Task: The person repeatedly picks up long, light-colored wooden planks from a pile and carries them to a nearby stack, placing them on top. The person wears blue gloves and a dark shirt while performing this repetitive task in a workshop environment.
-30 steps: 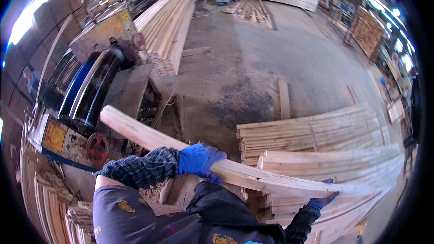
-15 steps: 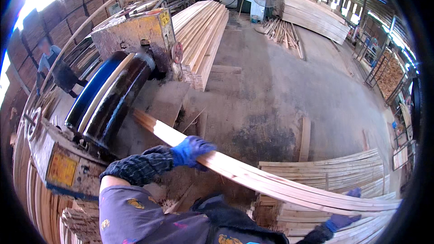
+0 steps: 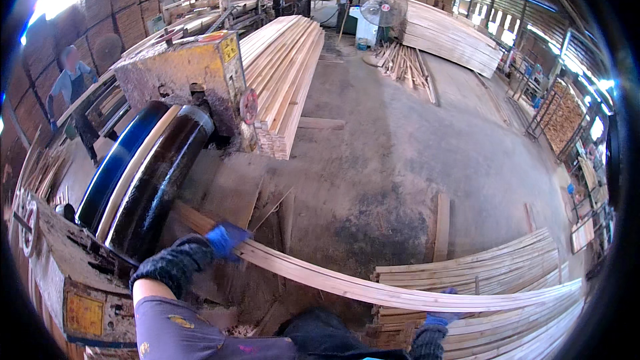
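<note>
A long pale wooden board [image 3: 347, 283] runs from beside the dark machine drum at the left across to the plank stack at the lower right. My left hand [image 3: 225, 239], in a blue glove, grips the board near its left end. My right hand [image 3: 440, 317], also blue-gloved, holds the board from below, close to the stack. The board lies almost level and bends slightly along its length.
A large saw machine with a black and blue drum [image 3: 143, 177] and a rusty yellow housing [image 3: 183, 73] stands at the left. Plank stacks lie ahead [image 3: 283, 77], at the far right [image 3: 453, 33] and at the lower right [image 3: 493, 277]. A person [image 3: 70, 80] stands at the far left.
The board's left end has swung down and toward the machine drum, with my left hand moving along with it. My view has lifted, showing more of the hall.
</note>
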A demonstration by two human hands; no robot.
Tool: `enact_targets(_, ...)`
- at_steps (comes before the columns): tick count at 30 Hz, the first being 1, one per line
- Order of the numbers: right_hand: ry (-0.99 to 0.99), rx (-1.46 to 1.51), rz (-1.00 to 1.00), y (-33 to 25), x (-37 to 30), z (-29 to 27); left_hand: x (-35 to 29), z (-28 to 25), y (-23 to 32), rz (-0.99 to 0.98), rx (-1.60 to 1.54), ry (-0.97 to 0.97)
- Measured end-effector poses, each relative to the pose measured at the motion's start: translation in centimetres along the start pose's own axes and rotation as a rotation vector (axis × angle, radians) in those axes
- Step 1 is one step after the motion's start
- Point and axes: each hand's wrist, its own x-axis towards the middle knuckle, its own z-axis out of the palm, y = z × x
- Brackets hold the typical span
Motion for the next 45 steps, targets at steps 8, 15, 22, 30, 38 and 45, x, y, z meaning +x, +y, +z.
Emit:
enact_targets(8,-0.386,-0.305,0.207,6.9,-10.6,2.9,16.7,0.4,28.0,0.417,-0.296,0.185)
enact_targets(15,-0.288,-0.165,0.34,3.5,-12.3,7.0,20.5,1.6,30.7,0.331,-0.277,0.185)
enact_targets(22,0.117,0.143,0.389,-5.8,-4.1,5.2,13.8,2.8,22.5,0.312,-0.263,0.133)
enact_targets(30,0.217,0.161,0.679,-2.3,-10.3,9.7,8.0,-0.5,17.6,0.213,-0.222,-0.092)
enact_targets(38,0.084,0.114,0.881,6.0,-14.6,11.3,19.3,-0.6,31.4,0.29,-0.198,0.209)
enact_targets(45,-0.074,0.133,0.937,1.3,-16.8,12.9,17.8,0.8,26.0,0.254,-0.26,0.216)
